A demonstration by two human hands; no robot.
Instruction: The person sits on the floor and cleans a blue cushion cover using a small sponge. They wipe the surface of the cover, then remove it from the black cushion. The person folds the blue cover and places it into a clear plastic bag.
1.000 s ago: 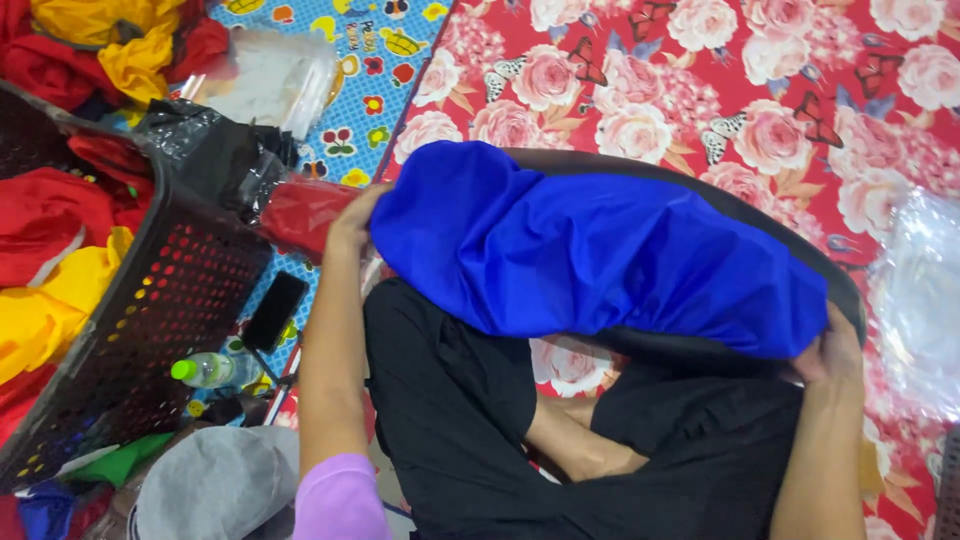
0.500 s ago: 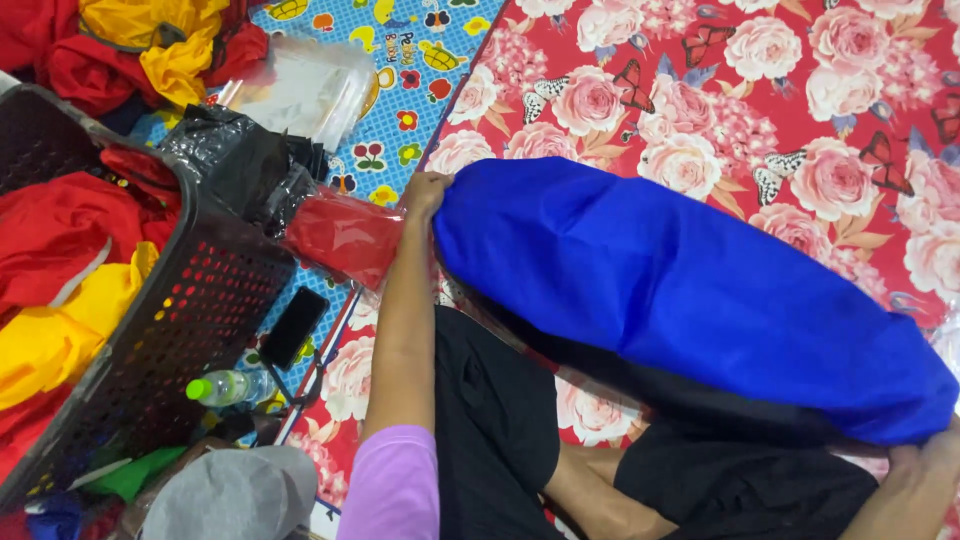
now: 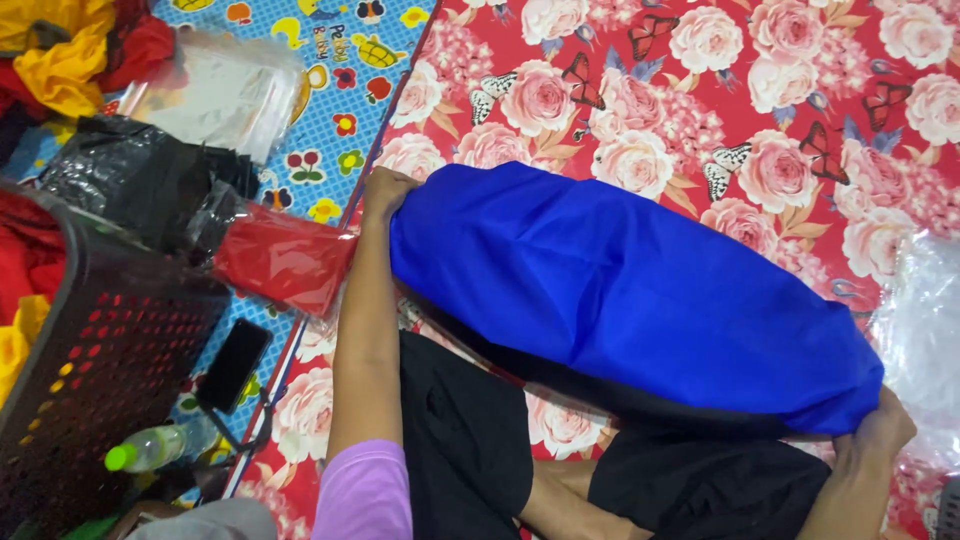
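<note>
Our left hand (image 3: 385, 190) closes its fingers (image 3: 392, 180) on one end of the blue cloth (image 3: 620, 300), and our right hand (image 3: 880, 430) pinches the other end at the lower right. So the cloth is stretched flat across the middle, over the red flowered mat (image 3: 700, 90). At the left stand a black basket (image 3: 110, 370), a red packet (image 3: 285, 260) and a phone (image 3: 233, 365).
</note>
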